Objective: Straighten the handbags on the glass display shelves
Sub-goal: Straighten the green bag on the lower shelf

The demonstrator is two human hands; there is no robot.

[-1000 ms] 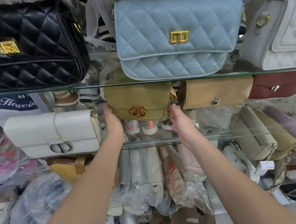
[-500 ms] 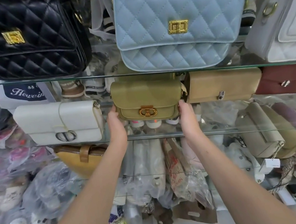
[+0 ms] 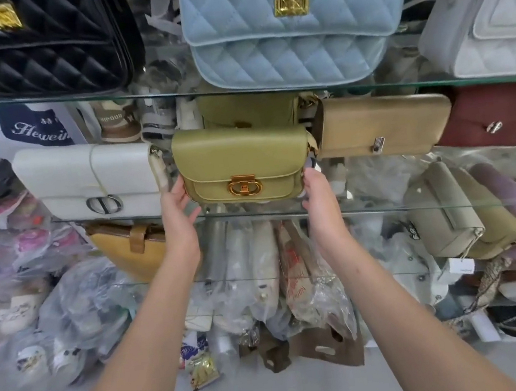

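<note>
An olive green handbag (image 3: 241,154) with a gold clasp stands upright on the middle glass shelf (image 3: 415,207), between a white bag (image 3: 84,182) and a tan bag (image 3: 382,126). My left hand (image 3: 178,209) touches its lower left side with fairly straight fingers. My right hand (image 3: 319,195) touches its lower right corner the same way, palm facing inward. A second olive bag (image 3: 248,108) shows behind it.
The upper glass shelf (image 3: 73,99) carries a black quilted bag (image 3: 33,44), a light blue quilted bag (image 3: 287,27) and a pale grey bag (image 3: 489,17). A dark red bag (image 3: 502,117) sits far right. Below lie a mustard bag (image 3: 132,251), beige bags (image 3: 449,212) and plastic-wrapped goods.
The olive bag has come forward toward the shelf's front edge and sits squarer. Both hands stay at its sides, now lower on it with looser fingers. The view has moved closer.
</note>
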